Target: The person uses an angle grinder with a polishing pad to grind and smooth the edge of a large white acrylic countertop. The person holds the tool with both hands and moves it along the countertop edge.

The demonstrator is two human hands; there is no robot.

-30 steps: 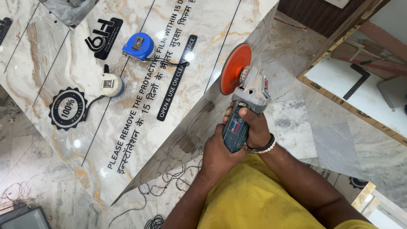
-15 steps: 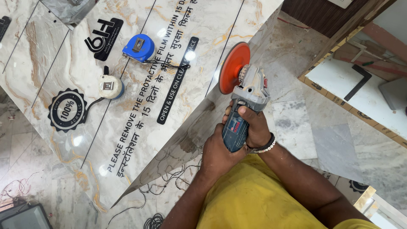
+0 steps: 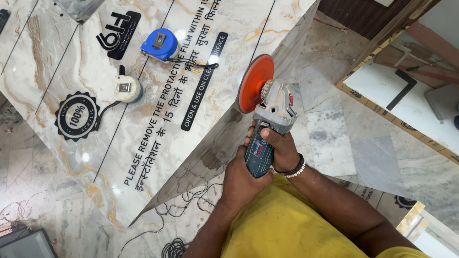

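Observation:
Both my hands grip a blue and grey angle grinder [image 3: 270,119] with an orange sanding disc [image 3: 255,82]. My left hand [image 3: 244,177] wraps the rear of the blue body. My right hand [image 3: 281,149], with a beaded bracelet at the wrist, holds the body just behind the grey head. The disc stands on edge against the right side edge of a glossy marble-patterned sheet [image 3: 95,138] covered in printed protective film.
A blue tape measure [image 3: 160,44] and a white and blue tape measure [image 3: 127,89] lie on the sheet. A black cord [image 3: 191,200] trails on the tiled floor below. At the right are a white board with a black square [image 3: 404,88] and wooden boards.
The grinder and both hands have shifted very slightly; the disc stays at the sheet's edge. Nothing else has moved.

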